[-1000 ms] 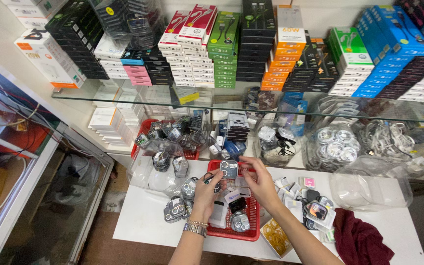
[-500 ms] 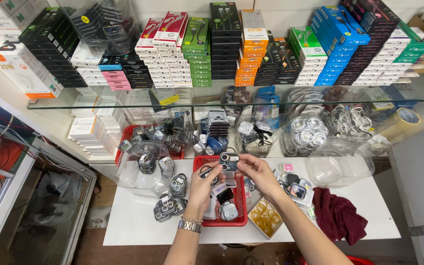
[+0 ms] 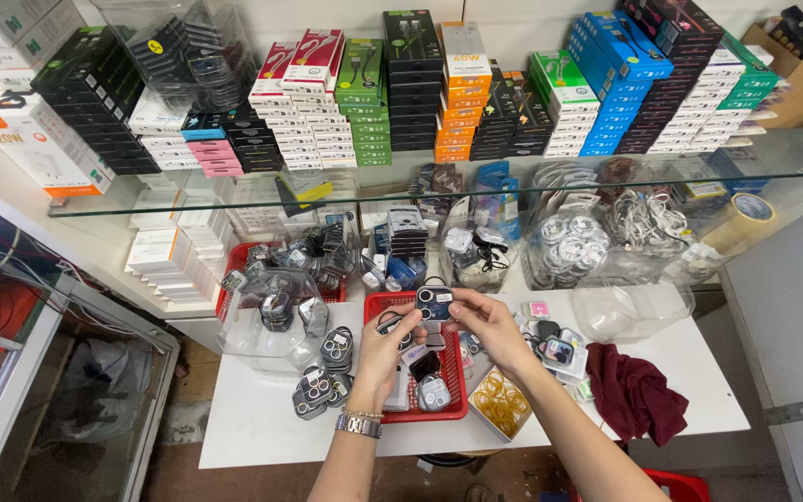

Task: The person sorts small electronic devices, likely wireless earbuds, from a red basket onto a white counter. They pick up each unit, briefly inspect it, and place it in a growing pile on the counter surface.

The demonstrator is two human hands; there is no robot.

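Here, both hands' fingers [image 3: 420, 319] pinching a small camera-lens protector pack [image 3: 434, 302] above the red tray [image 3: 457, 395].

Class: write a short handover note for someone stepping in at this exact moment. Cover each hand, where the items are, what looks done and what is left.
Left hand and right hand: together holding a small camera-lens protector pack above the red tray.
Items: more packs lie in the tray; others are piled on the white table to its left; box of rubber bands to its right.
Done: cannot tell.
Left: loose packs in the tray and on the table.
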